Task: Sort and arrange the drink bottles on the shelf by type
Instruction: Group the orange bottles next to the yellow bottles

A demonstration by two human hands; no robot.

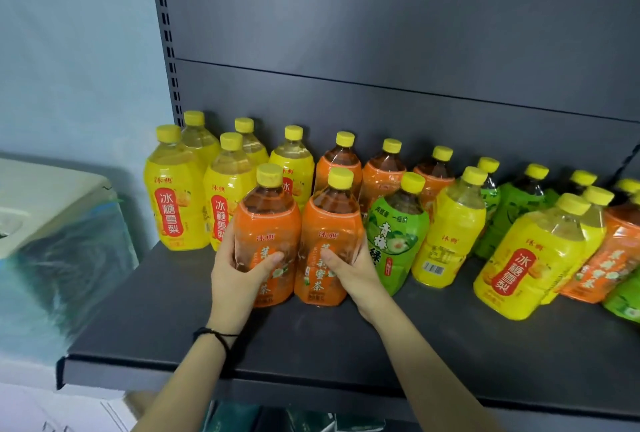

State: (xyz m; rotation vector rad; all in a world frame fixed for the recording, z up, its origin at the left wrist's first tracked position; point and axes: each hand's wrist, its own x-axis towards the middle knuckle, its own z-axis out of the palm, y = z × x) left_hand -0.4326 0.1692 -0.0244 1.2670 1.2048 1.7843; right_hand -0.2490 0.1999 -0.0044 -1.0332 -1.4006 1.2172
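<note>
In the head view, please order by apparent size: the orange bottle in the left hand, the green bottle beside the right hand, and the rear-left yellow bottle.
1. Orange bottle, nearest the camera.
2. Green bottle, slightly smaller.
3. Rear-left yellow bottle, farthest and partly hidden.
Real sizes probably match; distance causes the difference.

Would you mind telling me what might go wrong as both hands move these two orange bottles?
The left hand and right hand each grip an orange-labelled plastic bottle. The green-labelled bottle stands tight against the right one and could tip. The yellow-labelled bottles close behind may be knocked.
</note>
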